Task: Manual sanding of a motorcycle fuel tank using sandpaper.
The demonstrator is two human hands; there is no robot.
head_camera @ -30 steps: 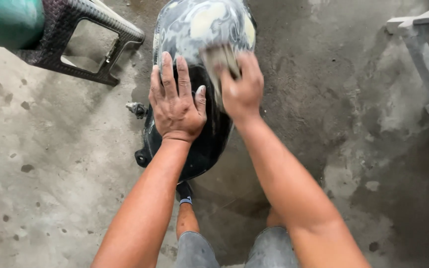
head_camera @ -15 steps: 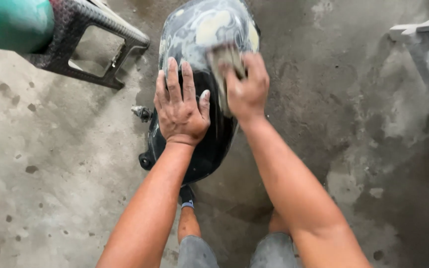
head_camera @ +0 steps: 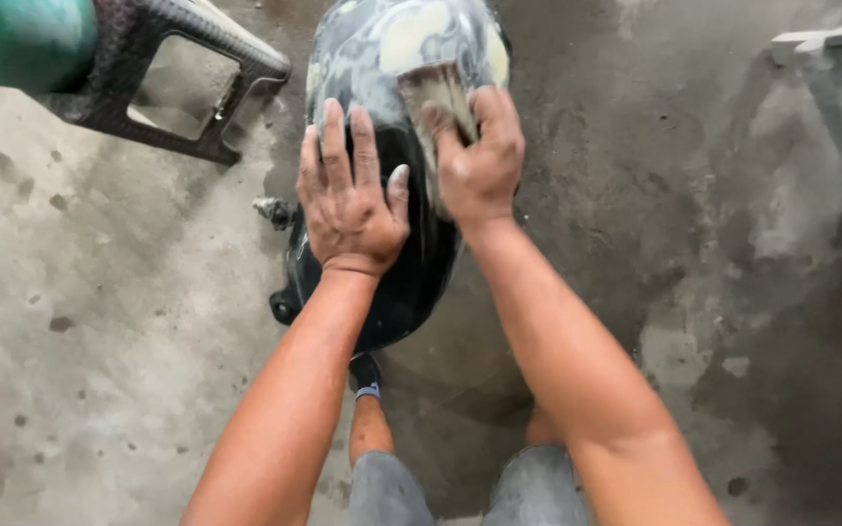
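Since a second before, both hands had barely shifted on the black motorcycle tank (head_camera: 397, 282), which lay on the concrete floor (head_camera: 99, 321). Left hand (head_camera: 351, 200) pressed flat, fingers spread; right hand (head_camera: 479, 156) clenched a sanding pad (head_camera: 436, 93). A dark stool (head_camera: 163, 97) crowded the tank's left edge; bare floor lay open rightward.

Soft, even daylight falls from above; shadows under the arms are faint. The wet tank (head_camera: 392, 263) shows mild glare. Focus is sharp, with slight stretching at the edges.

No packages, labels, signs or screens are showing anywhere in this view of the floor.
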